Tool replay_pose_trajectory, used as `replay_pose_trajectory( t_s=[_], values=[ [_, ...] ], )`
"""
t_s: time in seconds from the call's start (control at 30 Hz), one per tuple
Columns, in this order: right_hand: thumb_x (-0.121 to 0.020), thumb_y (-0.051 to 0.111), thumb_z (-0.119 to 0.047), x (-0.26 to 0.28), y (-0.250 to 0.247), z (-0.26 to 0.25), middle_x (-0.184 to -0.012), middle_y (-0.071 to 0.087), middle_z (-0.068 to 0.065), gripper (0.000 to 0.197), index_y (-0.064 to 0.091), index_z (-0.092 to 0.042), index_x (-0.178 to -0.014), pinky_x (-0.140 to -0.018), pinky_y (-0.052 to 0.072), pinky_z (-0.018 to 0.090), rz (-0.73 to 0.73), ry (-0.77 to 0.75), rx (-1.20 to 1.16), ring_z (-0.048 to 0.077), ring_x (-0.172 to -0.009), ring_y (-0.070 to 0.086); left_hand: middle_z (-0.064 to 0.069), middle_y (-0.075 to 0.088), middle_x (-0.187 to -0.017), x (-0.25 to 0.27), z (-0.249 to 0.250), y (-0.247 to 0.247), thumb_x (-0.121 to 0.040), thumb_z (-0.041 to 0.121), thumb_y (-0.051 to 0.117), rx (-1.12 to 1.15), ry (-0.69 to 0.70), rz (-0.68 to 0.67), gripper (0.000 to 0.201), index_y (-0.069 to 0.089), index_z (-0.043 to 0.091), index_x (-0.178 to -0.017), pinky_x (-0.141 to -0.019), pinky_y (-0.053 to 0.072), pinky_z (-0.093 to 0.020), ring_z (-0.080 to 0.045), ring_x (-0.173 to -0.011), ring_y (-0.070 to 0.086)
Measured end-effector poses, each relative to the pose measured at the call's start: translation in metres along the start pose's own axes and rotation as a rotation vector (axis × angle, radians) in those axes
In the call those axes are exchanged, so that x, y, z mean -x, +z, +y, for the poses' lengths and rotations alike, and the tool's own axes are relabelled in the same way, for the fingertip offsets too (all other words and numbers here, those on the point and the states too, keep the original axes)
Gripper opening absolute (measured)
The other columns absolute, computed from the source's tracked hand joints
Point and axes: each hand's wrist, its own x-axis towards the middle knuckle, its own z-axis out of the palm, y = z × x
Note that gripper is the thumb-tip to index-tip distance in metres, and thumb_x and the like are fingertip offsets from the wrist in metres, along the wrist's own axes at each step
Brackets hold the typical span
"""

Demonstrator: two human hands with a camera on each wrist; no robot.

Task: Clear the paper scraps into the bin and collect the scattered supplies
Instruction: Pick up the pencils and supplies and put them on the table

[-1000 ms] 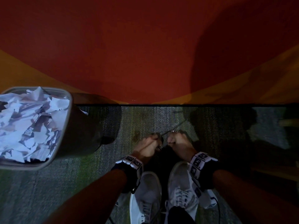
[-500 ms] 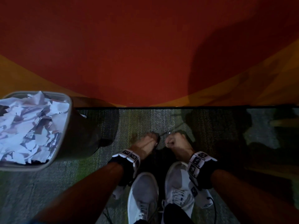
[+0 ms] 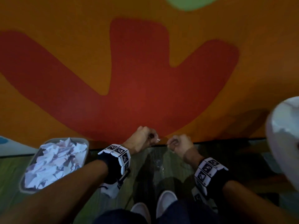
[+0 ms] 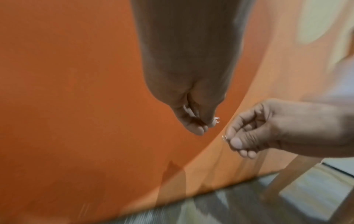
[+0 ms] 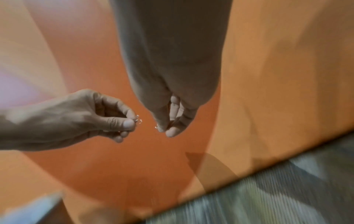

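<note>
My left hand is curled, its thumb and fingers pinching small shiny metal clips; the clips glint at its fingertips in the left wrist view. Close to its right, my right hand is curled too and pinches another small shiny metal piece. Both hands hang in the air before an orange and red wall, a small gap between them. The grey bin stands on the floor to the left, heaped with white paper scraps.
An orange wall with a big red shape stands straight ahead and meets green-grey carpet. A white rounded object juts in at the right edge. My white shoes are below the hands.
Both hands have come up from the carpet with the small metal pieces and moved slightly apart. The head view has lifted, showing more of the wall.
</note>
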Motion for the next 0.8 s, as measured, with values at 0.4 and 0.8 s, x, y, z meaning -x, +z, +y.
replay_pose_trajectory(
  t_s=[0.4,0.8],
  values=[
    [-0.087,0.066,-0.005,0.147,-0.182,-0.088,-0.072,0.069,-0.004,0.017,0.073,-0.018,-0.078,-0.063,0.053,0.027,0.428,-0.183,0.106,0.009,-0.07,0.065,0.016,0.068,-0.076,0.029,0.246,-0.087,-0.093,0.019,0.069,-0.256,0.41,0.111,0.006,0.075,0.019,-0.093,-0.066,0.051,-0.019,0.004,-0.07,0.063],
    [-0.077,0.07,-0.006,0.293,-0.337,-0.063,-0.066,0.07,-0.001,0.02,0.072,-0.019,-0.061,-0.057,0.047,0.025,0.686,-0.045,0.302,0.013,-0.067,0.063,0.004,0.071,-0.073,0.033,0.432,-0.013,-0.09,0.013,0.07,-0.185,0.698,-0.008,0.006,0.076,0.014,-0.089,-0.059,0.048,-0.014,-0.005,-0.065,0.065]
  ],
)
